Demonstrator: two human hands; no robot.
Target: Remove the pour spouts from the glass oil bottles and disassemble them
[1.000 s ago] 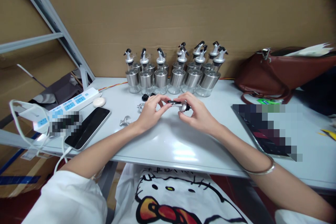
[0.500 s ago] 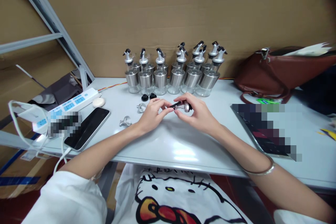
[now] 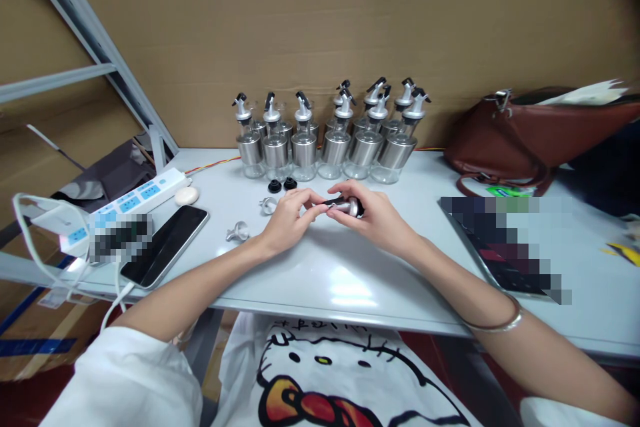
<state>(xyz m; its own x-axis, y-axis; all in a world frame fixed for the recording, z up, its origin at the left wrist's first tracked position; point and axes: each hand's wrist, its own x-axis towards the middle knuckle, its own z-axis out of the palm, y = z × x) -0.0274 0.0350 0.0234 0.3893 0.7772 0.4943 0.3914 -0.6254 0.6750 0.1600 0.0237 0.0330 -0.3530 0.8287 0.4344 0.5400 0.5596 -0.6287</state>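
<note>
Both my hands meet over the middle of the white table (image 3: pixel 340 280). My right hand (image 3: pixel 377 217) is curled round a small silver and black pourer spout (image 3: pixel 345 205), and my left hand (image 3: pixel 287 217) pinches its black tip from the left. Two loose silver spout parts (image 3: pixel 238 233) (image 3: pixel 268 205) lie just left of my left hand. Two black stoppers (image 3: pixel 283 185) sit beyond them. Several glass and steel dispenser bottles (image 3: pixel 330 140) with fitted spouts stand in rows at the back.
A black phone (image 3: pixel 165 245), a white power strip (image 3: pixel 135 197) with cables and a small white oval object (image 3: pixel 187 195) lie at the left. A brown leather bag (image 3: pixel 530 133) and a blurred flat item (image 3: pixel 505 240) are at the right. Cardboard walls the back.
The spout has been turned between my fingers and brought slightly lower and left; my hands have closed in tighter around it. Nothing else on the table moved.
</note>
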